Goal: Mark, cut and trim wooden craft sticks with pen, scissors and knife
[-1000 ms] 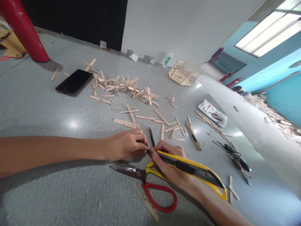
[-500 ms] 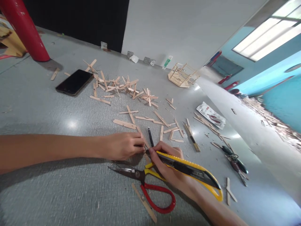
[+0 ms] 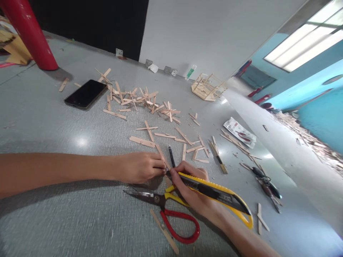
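Observation:
My right hand (image 3: 191, 182) is closed around a yellow and black utility knife (image 3: 217, 192), its tip pointing left. Just left of that tip, my left hand (image 3: 143, 167) has its fingers pinched low over the table; what they hold is hidden. A wooden stick (image 3: 162, 156) lies beside my left fingertips. Scissors (image 3: 180, 213) with red and yellow handles lie below both hands, partly under the right one. A black pen (image 3: 171, 156) sits just above my right hand. Another stick (image 3: 164, 232) rests beside the scissors.
Many wooden sticks (image 3: 142, 141) are scattered across the grey table (image 3: 66, 221). A phone (image 3: 85, 93) lies at the back left, near a red post (image 3: 40, 43). A stick frame (image 3: 207, 87) stands farther back. Pliers (image 3: 268, 185) and a white packet (image 3: 239, 132) are at the right.
The view has shifted very slightly. Both hands and the knife stay in nearly the same place.

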`<state>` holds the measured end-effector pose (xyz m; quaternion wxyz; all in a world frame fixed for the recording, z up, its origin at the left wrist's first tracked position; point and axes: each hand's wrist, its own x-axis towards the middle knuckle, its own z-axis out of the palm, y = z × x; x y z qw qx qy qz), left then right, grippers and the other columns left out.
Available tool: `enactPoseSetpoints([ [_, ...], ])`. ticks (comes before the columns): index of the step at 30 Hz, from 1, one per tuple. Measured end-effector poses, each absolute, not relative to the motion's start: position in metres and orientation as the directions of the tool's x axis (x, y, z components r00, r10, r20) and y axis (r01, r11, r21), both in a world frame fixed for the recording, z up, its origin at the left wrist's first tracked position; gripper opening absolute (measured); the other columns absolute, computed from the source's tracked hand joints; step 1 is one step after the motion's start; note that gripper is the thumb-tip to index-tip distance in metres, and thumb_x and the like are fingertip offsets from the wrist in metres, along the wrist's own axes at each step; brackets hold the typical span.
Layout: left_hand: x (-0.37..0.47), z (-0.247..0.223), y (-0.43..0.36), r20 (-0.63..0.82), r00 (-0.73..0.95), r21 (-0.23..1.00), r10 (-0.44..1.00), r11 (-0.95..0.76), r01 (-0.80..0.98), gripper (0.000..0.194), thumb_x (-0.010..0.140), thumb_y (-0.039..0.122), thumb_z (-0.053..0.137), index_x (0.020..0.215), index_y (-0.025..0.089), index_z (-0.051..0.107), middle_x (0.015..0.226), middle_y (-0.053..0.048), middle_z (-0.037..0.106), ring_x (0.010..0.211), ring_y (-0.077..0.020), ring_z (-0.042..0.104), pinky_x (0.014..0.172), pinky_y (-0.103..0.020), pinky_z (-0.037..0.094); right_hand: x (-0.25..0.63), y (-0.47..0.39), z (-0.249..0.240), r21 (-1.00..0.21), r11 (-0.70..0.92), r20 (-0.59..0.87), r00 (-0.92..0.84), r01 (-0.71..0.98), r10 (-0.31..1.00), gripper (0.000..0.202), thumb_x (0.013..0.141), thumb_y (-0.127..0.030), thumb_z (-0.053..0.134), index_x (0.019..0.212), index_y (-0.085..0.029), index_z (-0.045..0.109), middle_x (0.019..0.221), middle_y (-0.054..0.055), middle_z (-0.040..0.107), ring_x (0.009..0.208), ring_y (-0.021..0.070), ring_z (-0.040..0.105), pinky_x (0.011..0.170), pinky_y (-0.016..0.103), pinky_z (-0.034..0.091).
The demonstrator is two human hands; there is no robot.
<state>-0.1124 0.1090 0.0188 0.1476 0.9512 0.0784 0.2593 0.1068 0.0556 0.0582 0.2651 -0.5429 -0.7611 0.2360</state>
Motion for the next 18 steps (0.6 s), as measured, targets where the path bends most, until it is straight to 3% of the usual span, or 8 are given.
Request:
enactPoseSetpoints([
  [6,-0.1131,0.0227,0.1089,0.452,0.868,0.327,0.208,-0.943,0.056,0.021,0.094,0.002,0.054,0.109,0.002,0.069,0.110,-0.020,0.072,0.111,-0.0283,0.065,0.097,-0.035,0.057,0.1068,0.0547,0.0577,-0.632,0.297,0.136,-0.275,0.715,0.952,0.031,0.093,-0.035,0.059,0.065,-0.023,0.056,0.051,-0.003,0.059,0.045,0.0122,0.052,0.050,0.024,0.042],
  [11,-0.1133,0.0242,0.1110,0.423,0.886,0.305,0.191,-0.950,0.059,0.025,0.097,0.005,0.051,0.115,0.005,0.069,0.114,-0.018,0.072,0.112,-0.0270,0.065,0.098,-0.035,0.056,0.1029,0.0530,0.0563,-0.635,0.312,0.151,-0.283,0.707,0.947,0.037,0.097,-0.038,0.055,0.064,-0.023,0.049,0.052,-0.005,0.049,0.046,0.0108,0.042,0.047,0.024,0.035],
  [18,-0.1068,0.0269,0.1064,0.387,0.913,-0.029,0.128,-0.988,0.151,0.027,0.101,0.007,0.050,0.100,0.010,0.077,0.110,-0.014,0.075,0.106,-0.0249,0.067,0.097,-0.033,0.056,0.1009,0.0545,0.0566,-0.598,0.355,0.157,-0.329,0.719,0.931,0.038,0.099,-0.034,0.049,0.064,-0.024,0.038,0.055,-0.006,0.040,0.049,0.0112,0.035,0.052,0.026,0.034],
])
